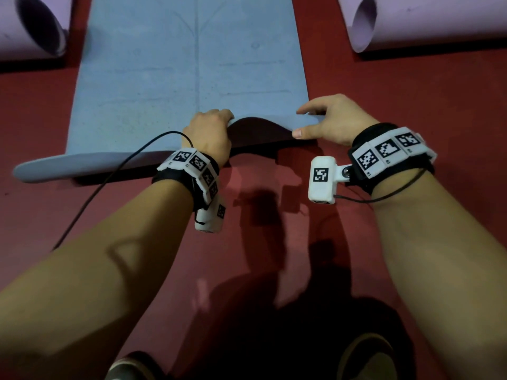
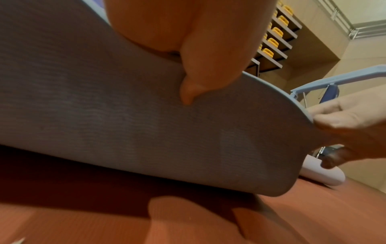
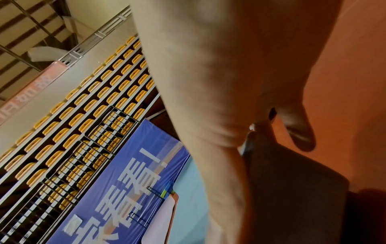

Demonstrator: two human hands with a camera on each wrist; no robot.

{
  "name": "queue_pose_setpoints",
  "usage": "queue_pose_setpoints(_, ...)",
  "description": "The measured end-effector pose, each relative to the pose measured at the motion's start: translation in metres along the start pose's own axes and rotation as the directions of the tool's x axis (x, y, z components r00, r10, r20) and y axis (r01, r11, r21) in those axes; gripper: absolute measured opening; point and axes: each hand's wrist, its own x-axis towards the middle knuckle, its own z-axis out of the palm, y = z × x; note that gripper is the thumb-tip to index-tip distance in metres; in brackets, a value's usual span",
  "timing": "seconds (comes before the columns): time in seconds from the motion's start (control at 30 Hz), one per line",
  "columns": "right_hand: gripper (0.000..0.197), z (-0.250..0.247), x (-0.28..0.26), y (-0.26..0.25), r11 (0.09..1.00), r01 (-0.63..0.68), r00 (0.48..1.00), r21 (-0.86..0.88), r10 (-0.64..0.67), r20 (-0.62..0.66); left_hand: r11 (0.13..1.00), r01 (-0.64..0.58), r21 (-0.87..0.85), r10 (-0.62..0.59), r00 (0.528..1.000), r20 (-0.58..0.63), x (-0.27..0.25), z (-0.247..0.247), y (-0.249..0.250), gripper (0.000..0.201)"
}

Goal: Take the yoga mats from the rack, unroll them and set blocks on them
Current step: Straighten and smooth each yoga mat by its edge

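blue foam, unrolled flat along the red floor (image 1: pixel 411 83): the blue yoga mat (image 1: pixel 186 67), running away from the feet, faint printed guide lines down its middle. near end lifted off the floor in an arch, dark underside showing between the two hands, near left corner curling up and jutting out to the left.

left hand (image 1: pixel 210 134) clamped on the raised near edge just left of centre, fingers curled over the top; in the left wrist view, thumb (image 2: pixel 194 85) pressed into the ribbed underside of the mat.

right hand (image 1: pixel 330 120) gripping the same edge towards the right corner, index finger laid on top, thumb stretched below and pointing inward; right wrist view mostly filled by the palm, with a grey-blue edge of mat (image 3: pixel 247 143) pinched at the fingers.

lilac, partly rolled: one purple mat (image 1: pixel 30 26) at the upper left and another purple roll (image 1: pixel 406 20) at the upper right, both lying on the floor beside the blue mat, open ends facing the camera.

white marker bands (image 1: pixel 384 153) and small white cameras strapped at both wrists, a black cable (image 1: pixel 104 182) looping off the left one. toes of two shoes (image 1: pixel 129 366) at the bottom edge.

behind, in the wrist views: tiers of yellow seats (image 3: pixel 87 115), a black wire rack (image 3: pixel 83 156), a blue banner (image 3: pixel 133 181) with white lettering.
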Motion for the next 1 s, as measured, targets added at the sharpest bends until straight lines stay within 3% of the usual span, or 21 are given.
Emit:
queue_pose_setpoints(0.1,0.074,0.001,0.004,-0.004,0.996,-0.026,0.997,-0.085,0.032,0.069,1.000,-0.021,-0.008,0.021,0.999,-0.037,0.003,-0.003,0.000,0.048)
queue_pose_setpoints(0.23,0.100,0.013,0.010,-0.011,0.932,-0.050,0.984,-0.359,0.108,0.144,0.998,-0.067,0.003,0.067,0.995,-0.074,0.004,-0.006,0.002,0.047)
queue_pose_setpoints(0.3,0.093,0.021,0.011,-0.014,0.893,-0.041,0.995,-0.448,0.078,0.065,0.996,-0.091,-0.012,0.089,0.991,-0.100,0.004,-0.009,0.000,0.047)
queue_pose_setpoints(0.43,0.055,0.028,0.017,-0.017,0.905,0.008,0.986,-0.425,-0.078,-0.148,0.981,-0.183,-0.067,0.166,0.966,-0.198,0.005,-0.015,-0.007,0.048)
queue_pose_setpoints(0.57,0.036,0.035,0.024,-0.022,0.930,0.036,0.920,-0.366,-0.174,-0.352,0.966,-0.237,-0.101,0.206,0.945,-0.254,0.005,-0.027,-0.011,0.058)
queue_pose_setpoints(0.7,0.032,0.046,0.031,-0.028,0.934,0.082,0.853,-0.347,-0.246,-0.460,0.971,-0.154,-0.181,0.109,0.965,-0.239,0.006,-0.047,-0.008,0.053)
queue_pose_setpoints(0.77,0.033,0.049,0.035,-0.030,0.926,0.108,0.818,-0.362,-0.290,-0.498,0.960,-0.127,-0.250,0.085,0.981,-0.175,0.005,-0.057,-0.006,0.052)
queue_pose_setpoints(0.87,0.039,0.052,0.039,-0.031,0.921,0.137,0.785,-0.366,-0.326,-0.527,0.938,-0.049,-0.342,0.063,0.998,0.031,0.007,-0.069,-0.006,0.051)
queue_pose_setpoints(1.0,0.044,0.059,0.043,-0.029,0.911,0.197,0.745,-0.362,-0.380,-0.549,0.822,0.142,-0.551,0.015,0.963,0.270,0.012,-0.072,-0.010,0.045)
